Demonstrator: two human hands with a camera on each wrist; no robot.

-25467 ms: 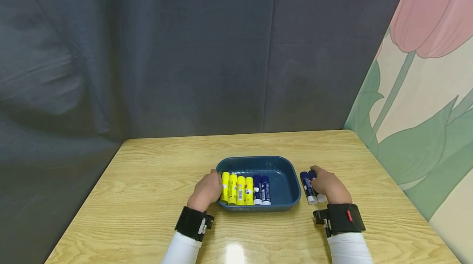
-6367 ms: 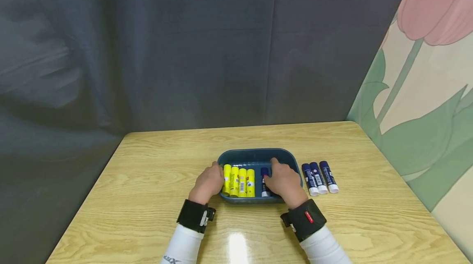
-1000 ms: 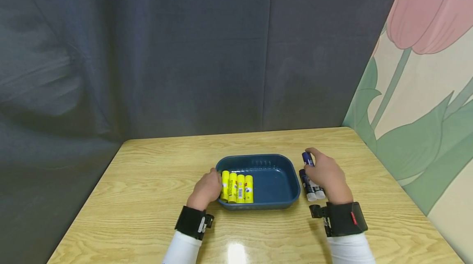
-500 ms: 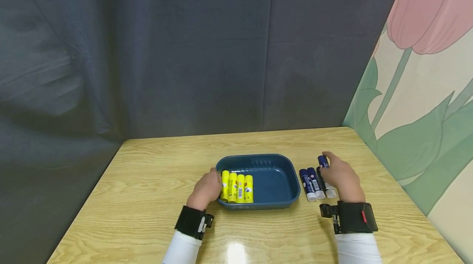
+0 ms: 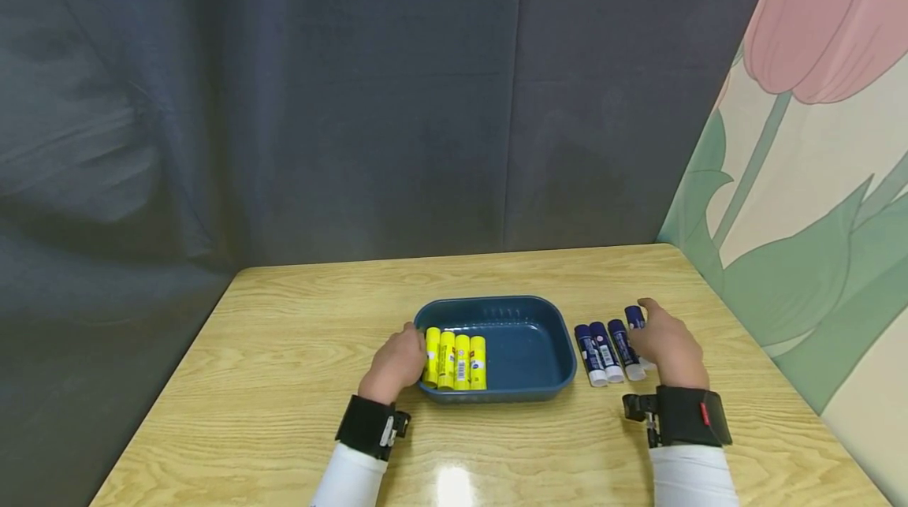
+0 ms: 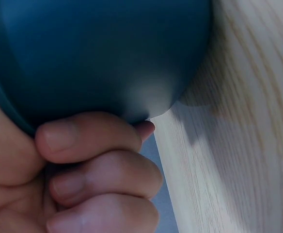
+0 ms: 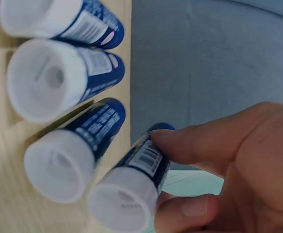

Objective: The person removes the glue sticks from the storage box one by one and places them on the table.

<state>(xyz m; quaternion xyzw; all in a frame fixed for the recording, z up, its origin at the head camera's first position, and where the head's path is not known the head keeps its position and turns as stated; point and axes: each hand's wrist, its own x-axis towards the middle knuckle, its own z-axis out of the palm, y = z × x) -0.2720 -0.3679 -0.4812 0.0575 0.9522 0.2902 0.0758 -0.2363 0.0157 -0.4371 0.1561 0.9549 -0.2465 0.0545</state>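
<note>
My left hand (image 5: 397, 365) grips the left end of a dark blue tray (image 5: 539, 394), its fingers (image 6: 102, 138) curled against the tray's outer wall (image 6: 107, 63) in the left wrist view. Inside the tray, several yellow glue sticks (image 5: 454, 363) lie side by side at the left; the right part is bare. To the tray's right, three dark blue glue sticks (image 5: 603, 352) with white ends lie in a row on the table. My right hand (image 5: 668, 345) pinches another blue glue stick (image 7: 144, 170) between thumb and finger, at the row's right end.
The light wood-grain table (image 5: 284, 381) runs back to a dark grey curtain (image 5: 383, 97). A wall painted with a tulip (image 5: 801, 255) borders the right side.
Blue glue sticks that lay in the tray earlier are now on the table at right. Over the last second my right hand carried one rightward past the other three. The left hand stayed put.
</note>
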